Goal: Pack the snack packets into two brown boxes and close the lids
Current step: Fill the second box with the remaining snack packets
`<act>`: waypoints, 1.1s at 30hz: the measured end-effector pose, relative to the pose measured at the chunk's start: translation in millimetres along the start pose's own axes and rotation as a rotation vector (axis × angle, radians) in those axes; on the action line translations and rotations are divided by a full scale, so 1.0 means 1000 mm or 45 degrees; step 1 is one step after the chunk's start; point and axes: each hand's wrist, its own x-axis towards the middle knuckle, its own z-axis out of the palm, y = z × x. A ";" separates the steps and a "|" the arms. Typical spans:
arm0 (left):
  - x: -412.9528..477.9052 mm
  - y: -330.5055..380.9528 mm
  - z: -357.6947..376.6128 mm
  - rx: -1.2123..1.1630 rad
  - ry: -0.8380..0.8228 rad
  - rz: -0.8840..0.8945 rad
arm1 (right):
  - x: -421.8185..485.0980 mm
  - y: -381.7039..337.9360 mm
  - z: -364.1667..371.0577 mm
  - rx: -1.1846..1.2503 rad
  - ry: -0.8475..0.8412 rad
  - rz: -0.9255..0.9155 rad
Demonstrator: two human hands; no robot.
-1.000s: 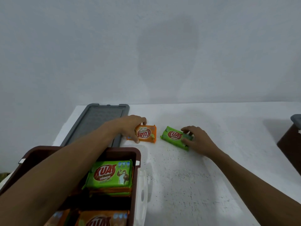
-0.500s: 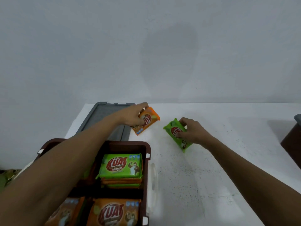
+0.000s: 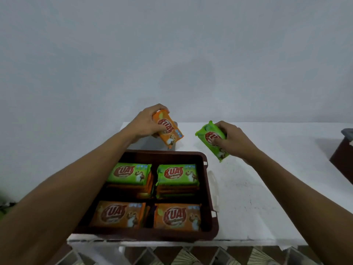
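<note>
The left hand (image 3: 147,124) grips an orange snack packet (image 3: 170,131), fingers curled over its far end and thumb on the printed face. The packet is tilted, its lower corner hanging just past the far rim of the open brown box (image 3: 191,153), clear of the table. The right hand (image 3: 232,140) grips a green snack packet (image 3: 211,139) by its right edge, thumb across the red logo. This packet is also tilted and in the air, over the white table (image 3: 257,188) just right of the box's far right corner. The two packets are apart, with bare table showing between them.

The box sits at the near left of the table, its near wall almost at the table's near edge. Inside are four stacks: a green-topped stack (image 3: 129,173) far left, another green-topped stack (image 3: 176,174) far right, an orange-topped stack (image 3: 118,214) near left and an orange-topped stack (image 3: 176,216) near right. The far stacks rise close to the rim. Narrow dark gaps run between the stacks and along the right wall. A white handle (image 3: 214,188) lies against the box's right side.

Right of the box the table is open as far as a second brown box (image 3: 343,159) at the right edge of view, which is cut off there and has a grey lid (image 3: 348,133) on top.
</note>
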 end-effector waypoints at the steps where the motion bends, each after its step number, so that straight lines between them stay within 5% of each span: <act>1: -0.009 0.000 -0.005 -0.035 0.001 -0.010 | -0.005 -0.007 0.002 -0.004 0.002 -0.015; 5: -0.040 -0.005 -0.024 -0.149 0.010 -0.137 | -0.023 -0.029 0.007 -0.050 -0.066 -0.058; 9: -0.077 -0.002 -0.044 -0.154 -0.196 -0.145 | -0.039 -0.046 0.013 -0.018 -0.264 -0.097; 22: -0.135 -0.023 -0.036 0.692 -0.949 -0.036 | -0.071 -0.081 0.044 -0.318 -0.758 -0.284; 33: -0.146 -0.017 -0.041 0.872 -1.111 -0.104 | -0.082 -0.076 0.072 -0.677 -0.867 -0.380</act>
